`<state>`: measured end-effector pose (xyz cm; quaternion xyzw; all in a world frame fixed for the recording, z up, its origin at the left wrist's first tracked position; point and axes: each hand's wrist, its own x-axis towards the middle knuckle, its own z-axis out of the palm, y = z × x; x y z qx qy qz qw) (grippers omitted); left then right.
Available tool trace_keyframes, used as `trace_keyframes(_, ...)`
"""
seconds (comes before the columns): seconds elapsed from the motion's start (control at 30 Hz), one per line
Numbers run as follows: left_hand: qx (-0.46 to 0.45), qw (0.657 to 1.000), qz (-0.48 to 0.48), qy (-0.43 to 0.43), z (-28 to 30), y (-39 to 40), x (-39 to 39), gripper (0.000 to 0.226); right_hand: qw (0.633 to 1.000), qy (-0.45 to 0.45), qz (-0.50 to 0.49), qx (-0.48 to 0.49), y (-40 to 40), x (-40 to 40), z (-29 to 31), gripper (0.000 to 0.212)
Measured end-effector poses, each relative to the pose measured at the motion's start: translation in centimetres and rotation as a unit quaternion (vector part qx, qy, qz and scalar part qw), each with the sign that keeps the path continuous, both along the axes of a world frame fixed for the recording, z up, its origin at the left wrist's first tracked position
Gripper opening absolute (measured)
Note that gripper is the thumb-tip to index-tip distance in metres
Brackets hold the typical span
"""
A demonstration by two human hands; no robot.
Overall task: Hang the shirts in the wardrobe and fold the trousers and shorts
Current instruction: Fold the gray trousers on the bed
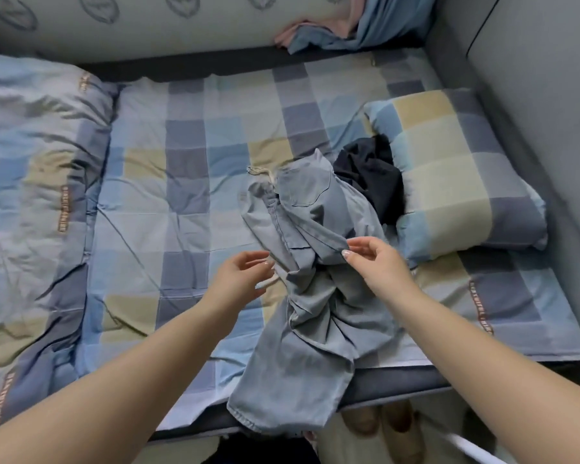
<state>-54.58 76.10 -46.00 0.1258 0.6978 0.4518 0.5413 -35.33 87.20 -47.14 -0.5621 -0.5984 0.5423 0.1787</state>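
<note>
- Your right hand [379,262] pinches a fold of the light denim trousers [302,296]; your left hand [245,276] hangs loose-fingered just left of them, holding nothing
- Trousers lie crumpled on the checked bedsheet [181,195]; one leg droops over the near edge; open sheet to their left
- Dark garment [369,175] touches them, against the pillow [449,169]

Both forearms are bare, no sleeves, watch or rings visible (short pale nails on right hand [379,262]).
</note>
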Motion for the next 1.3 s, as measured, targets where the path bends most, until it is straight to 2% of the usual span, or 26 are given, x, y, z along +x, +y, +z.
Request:
trace_keyframes(0.1, -0.027, 1.0, -0.006, 0.003, -5.2, 3.5, -1.4, 0.01, 0.999, -0.039, 0.025, 0.004, 3.3, -1.9, -4.5, 0.021)
trace_keyframes(0.2, -0.057, 0.998, -0.024, 0.018, -12.3, 7.1, -3.0, 0.01, 0.993, -0.093, 0.07, 0.033, 6.7, -4.1, -10.3, 0.033)
trace_keyframes(0.33, -0.074, 0.99, -0.091, 0.083, -20.4, 10.9, -4.7, 0.022, 0.957, -0.198, 0.165, 0.131, 10.3, -7.2, -16.6, 0.046)
trace_keyframes(0.43, -0.073, 0.988, -0.092, 0.104, -25.6, 13.6, -5.4, 0.027, 0.932, -0.243, 0.194, 0.185, 12.4, -9.7, -21.7, 0.051)
trace_keyframes(0.57, -0.06, 0.993, -0.064, 0.075, -30.0, 16.1, -5.2, 0.031, 0.92, -0.28, 0.199, 0.188, 14.0, -11.9, -26.1, 0.056)
trace_keyframes(0.63, -0.059, 0.995, -0.054, 0.053, -31.4, 17.2, -5.3, 0.042, 0.92, -0.287, 0.203, 0.172, 14.3, -12.6, -27.4, 0.059)
trace_keyframes(0.73, -0.055, 0.998, -0.016, 0.006, -32.2, 18.7, -5.5, 0.047, 0.925, -0.283, 0.219, 0.129, 13.7, -13.1, -28.4, 0.054)
trace_keyframes(0.83, -0.041, 0.998, 0.016, -0.048, -32.1, 20.0, -5.8, 0.051, 0.942, -0.241, 0.206, 0.114, 12.4, -12.9, -28.9, 0.011)
trace_keyframes(0.87, -0.038, 0.998, 0.017, -0.052, -31.9, 20.3, -6.0, 0.053, 0.946, -0.224, 0.208, 0.107, 11.9, -12.6, -28.9, 0.014)
trace_keyframes(0.9, -0.038, 0.998, 0.015, -0.047, -31.8, 20.5, -6.1, 0.05, 0.95, -0.206, 0.213, 0.095, 11.5, -12.3, -28.8, 0.014)
trace_keyframes(1.0, 0.018, 0.999, 0.033, -0.008, -31.4, 20.6, -6.2, 0.009, 0.969, -0.127, 0.197, 0.079, 10.8, -11.5, -28.1, 0.009)
trace_keyframes(1.1, 0.092, 0.996, -0.008, 0.01, -29.1, 20.3, -6.3, 0.021, 0.992, -0.036, 0.088, 0.086, 11.3, -11.7, -26.3, 0.025)
trace_keyframes(1.2, 0.151, 0.983, -0.093, 0.045, -25.1, 19.6, -6.1, 0.025, 0.995, -0.023, 0.02, 0.098, 12.2, -12.7, -22.5, 0.045)
trace_keyframes(1.23, 0.166, 0.97, -0.137, 0.109, -23.9, 19.1, -6.0, 0.022, 0.995, -0.031, 0.018, 0.092, 12.6, -13.0, -21.4, 0.055)
trace_keyframes(1.3, 0.19, 0.919, -0.224, 0.265, -21.5, 17.9, -6.0, 0.021, 0.998, -0.035, 0.023, 0.052, 13.8, -13.8, -18.5, 0.079)
